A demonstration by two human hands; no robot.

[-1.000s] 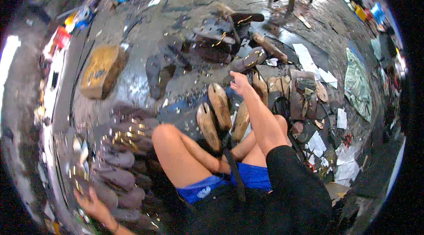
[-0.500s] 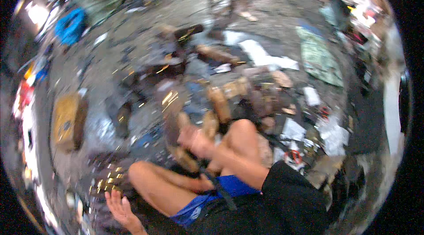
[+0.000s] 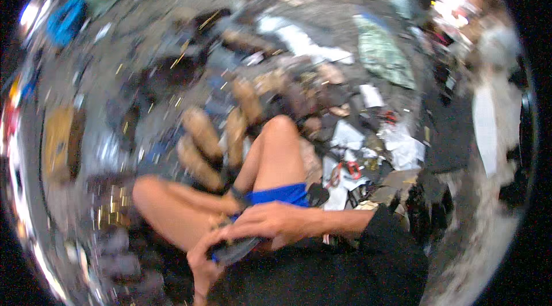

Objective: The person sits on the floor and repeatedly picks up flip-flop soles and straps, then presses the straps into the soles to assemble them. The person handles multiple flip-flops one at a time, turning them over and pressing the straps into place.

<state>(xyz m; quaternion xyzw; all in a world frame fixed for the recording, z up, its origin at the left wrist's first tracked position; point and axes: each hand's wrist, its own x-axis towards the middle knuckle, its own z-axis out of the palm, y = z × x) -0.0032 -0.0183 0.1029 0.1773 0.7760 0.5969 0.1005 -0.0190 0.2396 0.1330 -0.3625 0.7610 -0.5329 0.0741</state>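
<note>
A dark, curved, flat piece (image 3: 234, 250) with a small blue bit at its edge lies low over my lap; motion blurs it, and its kind is unclear. My left hand (image 3: 205, 257) is wrapped round its left end. Across its top, my right hand (image 3: 270, 221) is closed over it with the fingers pointing left, covering much of it. Past my bent legs, several long brown rounded pieces (image 3: 201, 131), shaped like shoe lasts, lie on the floor.
A brown box (image 3: 57, 148) stands at the left, with a blue ring-shaped bundle (image 3: 66, 20) farther off. Scraps and clear plastic (image 3: 404, 149) lie right of my knee, near a red-handled tool (image 3: 353, 170). A pale green sack (image 3: 384, 50) is spread beyond.
My right hand has come back from the brown pieces to my lap. My left hand, earlier spread open at the lower left, has moved right and closed on the dark piece. The view has shifted.
</note>
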